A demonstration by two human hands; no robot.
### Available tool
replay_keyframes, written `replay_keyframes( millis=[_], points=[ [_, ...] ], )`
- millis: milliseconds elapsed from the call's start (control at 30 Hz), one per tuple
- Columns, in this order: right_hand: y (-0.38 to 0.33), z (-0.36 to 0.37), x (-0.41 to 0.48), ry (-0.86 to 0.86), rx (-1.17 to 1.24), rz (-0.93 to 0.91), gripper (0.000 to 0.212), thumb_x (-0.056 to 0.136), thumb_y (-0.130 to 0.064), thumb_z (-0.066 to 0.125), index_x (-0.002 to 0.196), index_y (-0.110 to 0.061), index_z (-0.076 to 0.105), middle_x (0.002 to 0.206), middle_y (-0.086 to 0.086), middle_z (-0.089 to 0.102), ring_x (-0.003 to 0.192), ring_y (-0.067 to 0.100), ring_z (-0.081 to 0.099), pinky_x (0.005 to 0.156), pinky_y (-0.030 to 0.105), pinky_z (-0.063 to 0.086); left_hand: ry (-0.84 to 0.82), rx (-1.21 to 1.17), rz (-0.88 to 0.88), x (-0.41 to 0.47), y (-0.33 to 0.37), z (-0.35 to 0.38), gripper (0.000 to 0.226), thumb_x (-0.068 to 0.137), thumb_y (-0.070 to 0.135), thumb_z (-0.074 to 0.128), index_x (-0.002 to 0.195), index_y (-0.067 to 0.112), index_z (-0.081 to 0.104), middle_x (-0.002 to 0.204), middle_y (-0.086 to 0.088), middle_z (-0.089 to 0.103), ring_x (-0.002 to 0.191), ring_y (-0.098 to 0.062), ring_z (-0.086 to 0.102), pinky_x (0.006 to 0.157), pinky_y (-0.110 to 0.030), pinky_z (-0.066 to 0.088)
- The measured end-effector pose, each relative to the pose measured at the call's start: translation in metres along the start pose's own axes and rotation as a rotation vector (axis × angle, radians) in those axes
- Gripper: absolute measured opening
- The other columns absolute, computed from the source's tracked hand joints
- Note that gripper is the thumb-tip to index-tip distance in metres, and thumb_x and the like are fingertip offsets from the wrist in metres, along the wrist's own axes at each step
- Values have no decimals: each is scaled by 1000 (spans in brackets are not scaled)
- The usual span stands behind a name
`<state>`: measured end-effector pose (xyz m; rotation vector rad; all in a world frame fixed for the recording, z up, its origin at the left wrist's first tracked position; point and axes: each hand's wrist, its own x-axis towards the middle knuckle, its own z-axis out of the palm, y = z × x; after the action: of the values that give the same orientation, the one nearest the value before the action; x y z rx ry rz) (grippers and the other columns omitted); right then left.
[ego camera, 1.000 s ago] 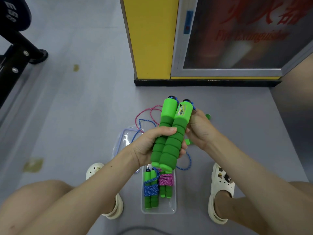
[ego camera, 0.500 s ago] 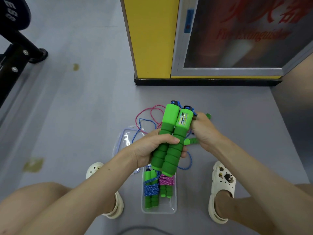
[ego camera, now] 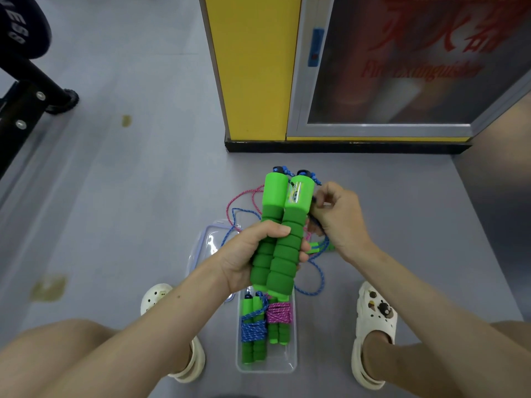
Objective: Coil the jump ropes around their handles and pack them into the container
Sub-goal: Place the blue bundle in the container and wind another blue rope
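Smooth grey floor (ego camera: 129, 196), with a yellow cabinet (ego camera: 253, 67) beyond the hands. Below them a clear plastic container (ego camera: 265, 369) holds two coiled ropes (ego camera: 253, 331); its lid (ego camera: 201, 245) lies to the left. The left hand (ego camera: 247, 254) grips two ridged green foam handles (ego camera: 283, 225). The right hand (ego camera: 336, 219), just beside, pinches their blue rope (ego camera: 319, 282).

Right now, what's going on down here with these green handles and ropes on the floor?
A person is packing jump ropes on the floor. The left hand grips a pair of green handles side by side, while the right hand pinches their blue rope near the handle tops, apparently to coil it. The clear container between the feet already holds a blue-wrapped bundle and a pink-wrapped bundle. Its lid lies beside it, and a loose pink rope lies beyond.
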<state>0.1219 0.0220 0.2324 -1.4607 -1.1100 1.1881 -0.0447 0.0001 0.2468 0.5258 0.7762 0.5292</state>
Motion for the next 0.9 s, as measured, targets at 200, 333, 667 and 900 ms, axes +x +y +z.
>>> replay_keyframes(
  millis=[200, 333, 667, 900],
  points=[
    [2, 4, -6, -65, -182, -110, 20, 89, 0, 56, 91, -16, 66, 73, -7, 66, 59, 10, 58, 52, 27, 49, 37, -41, 42, 2, 3, -2, 46, 58, 20, 67, 102, 7, 64, 77, -12, 69, 63, -20, 66, 59, -27, 55],
    [7, 7, -5, -179, -322, -96, 14, 91, -6, 55, 96, -14, 64, 83, -6, 69, 75, 4, 63, 70, 30, 52, 82, -26, 45, 3, 3, -2, 37, 68, 19, 58, 102, 5, 63, 76, -11, 70, 63, -19, 67, 59, -25, 55],
    [6, 11, -9, -222, -12, 155, 14, 98, -5, 44, 110, -13, 43, 60, -2, 61, 46, 7, 51, 49, 25, 46, 141, 34, 130, 6, 4, 3, 29, 73, 13, 63, 100, 4, 66, 84, -12, 71, 72, -20, 70, 64, -29, 58],
    [5, 5, -7, -153, -94, 202, 18, 95, -9, 54, 96, 5, 64, 63, 9, 64, 43, 9, 57, 50, 24, 52, 255, 118, 140, 10, 1, -4, 26, 79, 6, 68, 105, 7, 66, 86, -7, 72, 76, -19, 69, 64, -29, 56]
  ],
)
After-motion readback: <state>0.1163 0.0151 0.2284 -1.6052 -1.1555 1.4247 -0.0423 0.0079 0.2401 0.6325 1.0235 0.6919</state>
